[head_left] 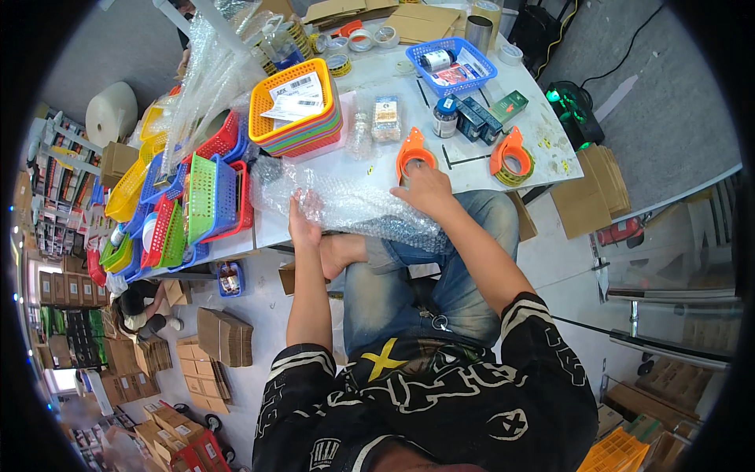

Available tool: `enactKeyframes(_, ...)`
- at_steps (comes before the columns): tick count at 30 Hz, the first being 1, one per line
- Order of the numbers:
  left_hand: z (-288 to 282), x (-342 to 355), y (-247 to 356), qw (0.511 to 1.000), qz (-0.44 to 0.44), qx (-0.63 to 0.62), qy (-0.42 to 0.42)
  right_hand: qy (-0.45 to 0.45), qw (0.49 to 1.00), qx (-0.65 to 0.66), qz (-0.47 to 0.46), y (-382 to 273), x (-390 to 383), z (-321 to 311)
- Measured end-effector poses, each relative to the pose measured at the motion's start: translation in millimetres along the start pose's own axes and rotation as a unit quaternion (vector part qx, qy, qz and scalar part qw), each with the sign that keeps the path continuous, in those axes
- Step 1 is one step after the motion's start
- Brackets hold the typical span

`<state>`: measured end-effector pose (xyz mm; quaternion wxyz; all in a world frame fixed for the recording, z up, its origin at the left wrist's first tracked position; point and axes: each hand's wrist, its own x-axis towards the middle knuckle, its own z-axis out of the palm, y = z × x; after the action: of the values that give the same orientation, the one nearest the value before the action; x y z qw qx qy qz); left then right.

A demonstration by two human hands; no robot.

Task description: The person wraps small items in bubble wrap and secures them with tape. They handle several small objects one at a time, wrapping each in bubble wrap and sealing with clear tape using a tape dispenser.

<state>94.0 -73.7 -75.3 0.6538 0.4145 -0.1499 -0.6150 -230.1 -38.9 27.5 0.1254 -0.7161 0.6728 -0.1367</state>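
Note:
A long sheet of bubble wrap (pixel 354 212) lies along the table's front edge, over my lap. My left hand (pixel 304 218) is closed on its left part, fingers upright against the plastic. My right hand (pixel 426 191) grips an orange tape dispenser (pixel 413 140) with fingertips at its roll. A second orange dispenser (pixel 510 151) sits farther right. Behind them stand a dark jar (pixel 444 119), dark blue boxes (pixel 470 117), a green box (pixel 509 107), a beige-labelled package (pixel 386 118) and a bubble-wrapped item (pixel 359 134).
Stacked baskets holding papers (pixel 292 134), a blue basket (pixel 486 79), tape rolls and piled coloured baskets (pixel 200 193) occupy the table (pixel 558 167). A person (pixel 141 307) crouches at lower left among cardboard stacks (pixel 224 337). Cardboard (pixel 586 200) leans at right beside a glass panel.

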Motion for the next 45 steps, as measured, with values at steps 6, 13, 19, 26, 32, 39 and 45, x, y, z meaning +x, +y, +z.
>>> enactKeyframes(6,-27,4,-7,0.999,0.005,-0.042,0.001,-0.036,0.997,-0.01,0.063,5,35,45)
enactKeyframes(13,-19,-5,-12,0.999,0.022,-0.028,0.004,-0.012,0.996,-0.034,0.084,11,78,43)
enactKeyframes(19,-18,-6,-13,0.999,0.037,-0.012,-0.023,0.009,0.997,-0.062,0.049,32,120,40)
enactKeyframes(26,-20,-18,-6,0.989,0.015,-0.147,0.015,0.062,0.991,0.12,-0.022,-11,81,7)
enactKeyframes(32,-17,-10,-15,0.991,0.032,-0.132,-0.016,-0.166,0.968,0.163,-0.095,6,21,14)
enactKeyframes(39,-41,3,19,0.996,0.007,-0.093,-0.001,-0.15,0.977,0.109,-0.108,32,53,-40)
enactKeyframes(45,-31,-18,4,0.997,-0.064,-0.039,0.001,0.137,0.971,-0.091,-0.173,30,76,-48)
